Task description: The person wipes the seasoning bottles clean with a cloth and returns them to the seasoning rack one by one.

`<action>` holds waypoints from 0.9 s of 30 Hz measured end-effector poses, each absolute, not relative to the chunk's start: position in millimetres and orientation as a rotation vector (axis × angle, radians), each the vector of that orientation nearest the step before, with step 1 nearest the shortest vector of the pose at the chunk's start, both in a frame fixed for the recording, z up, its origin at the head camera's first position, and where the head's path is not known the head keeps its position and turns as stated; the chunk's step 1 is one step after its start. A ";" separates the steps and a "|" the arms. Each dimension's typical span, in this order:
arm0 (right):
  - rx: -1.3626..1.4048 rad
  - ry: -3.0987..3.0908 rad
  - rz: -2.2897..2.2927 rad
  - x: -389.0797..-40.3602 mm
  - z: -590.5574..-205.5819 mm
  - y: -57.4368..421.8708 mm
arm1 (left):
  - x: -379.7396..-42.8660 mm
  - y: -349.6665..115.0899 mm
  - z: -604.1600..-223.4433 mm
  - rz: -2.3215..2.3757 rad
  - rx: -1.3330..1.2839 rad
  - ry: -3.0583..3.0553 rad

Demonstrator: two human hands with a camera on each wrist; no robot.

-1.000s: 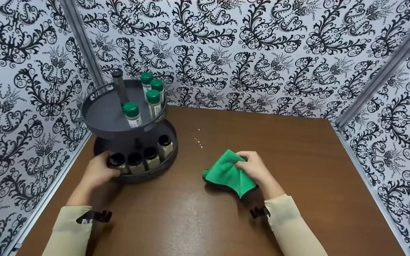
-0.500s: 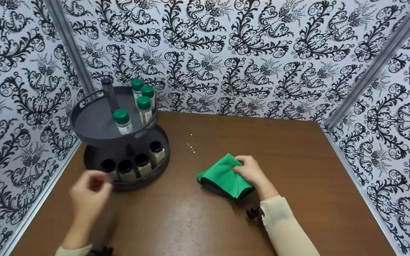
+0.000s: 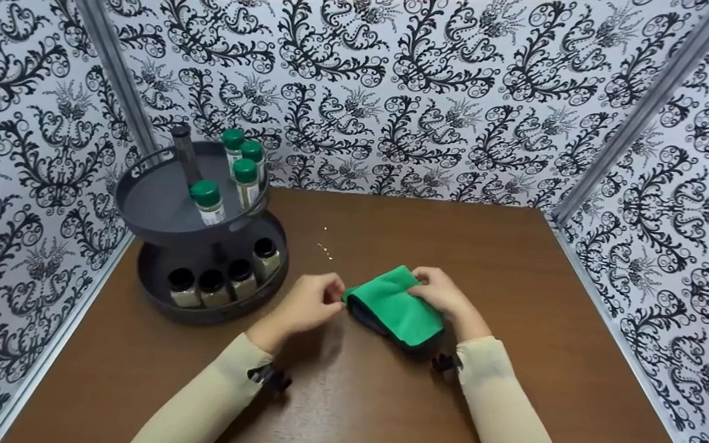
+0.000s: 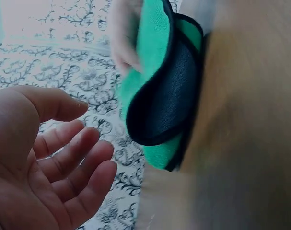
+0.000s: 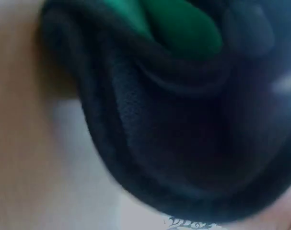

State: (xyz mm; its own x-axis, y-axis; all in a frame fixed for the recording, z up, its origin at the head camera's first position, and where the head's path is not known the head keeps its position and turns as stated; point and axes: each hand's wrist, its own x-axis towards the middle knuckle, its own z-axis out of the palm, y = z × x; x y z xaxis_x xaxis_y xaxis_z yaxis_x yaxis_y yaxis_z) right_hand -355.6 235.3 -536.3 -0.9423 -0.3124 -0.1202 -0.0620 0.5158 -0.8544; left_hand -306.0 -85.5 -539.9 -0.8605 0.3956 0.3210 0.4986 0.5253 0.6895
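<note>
A folded green cloth (image 3: 391, 301) with a dark underside and black edging is in the middle of the table. My right hand (image 3: 447, 295) pinches its right side between thumb and fingers. In the right wrist view the dark side of the cloth (image 5: 174, 129) fills most of the picture. My left hand (image 3: 308, 301) is at the cloth's left corner. In the left wrist view that hand (image 4: 54, 153) has loosely bent fingers with nothing between them, and a gap separates it from the cloth (image 4: 159, 91).
A dark two-tier round stand (image 3: 164, 203) is at the left. Several green-capped jars (image 3: 247, 184) stand on its upper tier, and several black-capped jars (image 3: 213, 289) on the lower. White crumbs (image 3: 327, 249) lie on the brown table (image 3: 453, 240). Patterned walls enclose the back and sides.
My left hand has left the lower tier of the stand and moved right to the cloth's left corner. The right hand keeps its hold on the cloth, which has shifted slightly.
</note>
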 end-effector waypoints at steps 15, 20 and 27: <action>-0.362 1.758 -1.863 -294.6 -553.8 319.0 | -303.4 -103.8 -550.6 -1.343 -0.657 -2.725; -0.092 2.261 -1.527 -276.0 -566.3 336.0 | -300.3 -105.1 -558.1 -1.363 -0.644 -2.784; -0.154 2.766 -0.835 -267.6 -539.2 344.3 | -301.4 -107.2 -561.9 -1.296 -0.607 -2.818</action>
